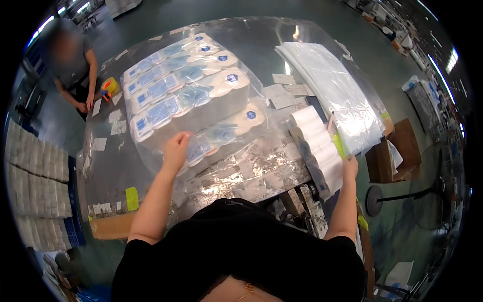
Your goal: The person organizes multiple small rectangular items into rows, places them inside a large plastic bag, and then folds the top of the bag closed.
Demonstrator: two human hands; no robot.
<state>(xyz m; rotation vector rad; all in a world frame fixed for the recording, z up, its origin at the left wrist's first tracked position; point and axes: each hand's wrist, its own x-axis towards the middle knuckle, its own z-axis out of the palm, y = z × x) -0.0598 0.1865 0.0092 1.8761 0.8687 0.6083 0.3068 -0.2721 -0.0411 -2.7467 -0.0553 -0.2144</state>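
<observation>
Several packs of white paper rolls [168, 108] with blue printed labels lie in rows inside a large clear plastic bag [259, 88] on the metal table. My left hand [176, 151] is closed at the bag's near side, its fingers pinched on the film beside the nearest pack. At the right, a single pack of white rolls [322, 151] lies slantwise near the table's front edge. My right hand [350, 166] grips its right side, with the fingertips partly hidden. A stack of flat clear plastic bags [334, 90] lies just beyond that pack.
A dark phone [316, 107] and paper scraps lie mid-table. A yellow tape roll [109, 84] sits at the left edge, near a person [75, 65] standing there. Wrapped stacks [37, 186] stand on the left; a cardboard box [395, 156] and a fan [430, 209] are on the right.
</observation>
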